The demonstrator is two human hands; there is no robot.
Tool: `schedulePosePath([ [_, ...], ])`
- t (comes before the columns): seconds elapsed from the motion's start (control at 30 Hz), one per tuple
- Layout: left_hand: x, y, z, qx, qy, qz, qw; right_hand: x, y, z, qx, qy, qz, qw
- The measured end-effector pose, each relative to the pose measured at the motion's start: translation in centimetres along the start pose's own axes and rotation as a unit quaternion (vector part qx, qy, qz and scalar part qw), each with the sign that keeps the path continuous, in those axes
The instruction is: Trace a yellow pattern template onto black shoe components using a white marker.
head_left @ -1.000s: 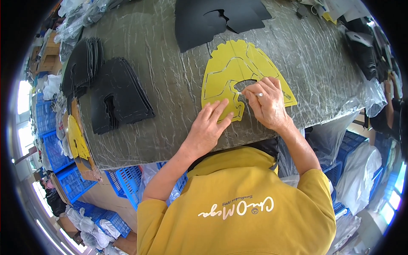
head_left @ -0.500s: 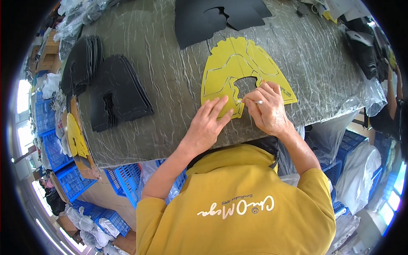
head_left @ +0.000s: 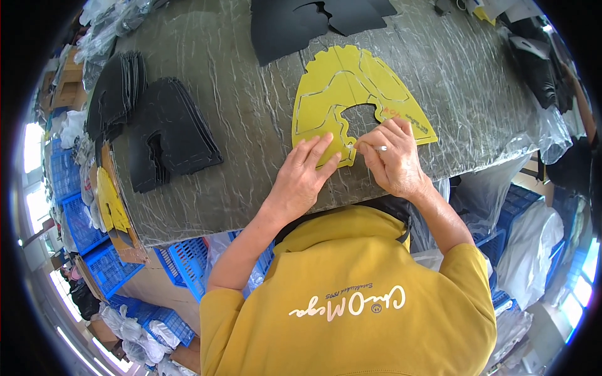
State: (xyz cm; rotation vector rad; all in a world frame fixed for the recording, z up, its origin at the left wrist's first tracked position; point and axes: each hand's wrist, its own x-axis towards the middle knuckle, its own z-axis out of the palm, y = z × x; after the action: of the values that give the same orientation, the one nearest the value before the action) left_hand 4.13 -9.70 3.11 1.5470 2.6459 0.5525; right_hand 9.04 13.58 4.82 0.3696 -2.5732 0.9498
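Note:
A yellow arch-shaped template (head_left: 320, 94) with narrow cut lines and a notched far edge lies on the dark table. The fingers of my left hand (head_left: 300, 182) are spread flat on its near left leg. My right hand (head_left: 396, 160) is closed around a slim whitish pen (head_left: 380, 148), gripped between thumb and fingers. The pen's tip is at the inner edge of the template's left leg, just right of my left fingertips. Whether the tip touches the template or what lies under it, I cannot tell.
Two stacks of black cut pieces (head_left: 182, 128) sit on the left of the table (head_left: 244, 131). Black sheets (head_left: 282, 31) lie at the far side. Another yellow template (head_left: 111, 200) hangs at the left edge. Blue crates (head_left: 81, 222) and plastic bags (head_left: 530, 238) surround the table.
The whole view has shifted slightly, so the template and black pieces appear a little higher. My right hand with the pen has moved slightly nearer along the template's left leg. My left hand stays on it.

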Motion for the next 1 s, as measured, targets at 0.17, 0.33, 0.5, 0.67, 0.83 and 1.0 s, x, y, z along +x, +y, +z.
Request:
schedulePosePath([
  [0.17,0.0,0.1,-0.1,0.007,-0.006,0.001,1.000,-0.1,-0.1,0.0,-0.009,0.010,0.012,1.000],
  [0.33,0.0,0.1,-0.1,0.009,-0.005,-0.001,1.000,0.0,0.1,-0.4,0.003,-0.012,0.011,1.000],
  [0.5,0.1,0.1,-0.1,0.001,-0.005,-0.002,1.000,0.3,0.2,-0.5,-0.025,0.005,0.016,1.000],
  [0.67,-0.1,0.1,0.0,0.004,-0.004,-0.005,1.000,-0.2,-0.2,-0.6,-0.039,0.015,0.018,0.999],
  [0.83,0.0,0.1,0.0,0.005,-0.004,-0.004,1.000,-0.8,-0.8,-0.5,-0.045,0.012,0.027,0.999],
  [1.0,0.0,0.0,0.1,-0.002,0.000,-0.004,1.000,-1.1,-1.1,-0.7,-0.030,0.000,0.023,0.999],
])
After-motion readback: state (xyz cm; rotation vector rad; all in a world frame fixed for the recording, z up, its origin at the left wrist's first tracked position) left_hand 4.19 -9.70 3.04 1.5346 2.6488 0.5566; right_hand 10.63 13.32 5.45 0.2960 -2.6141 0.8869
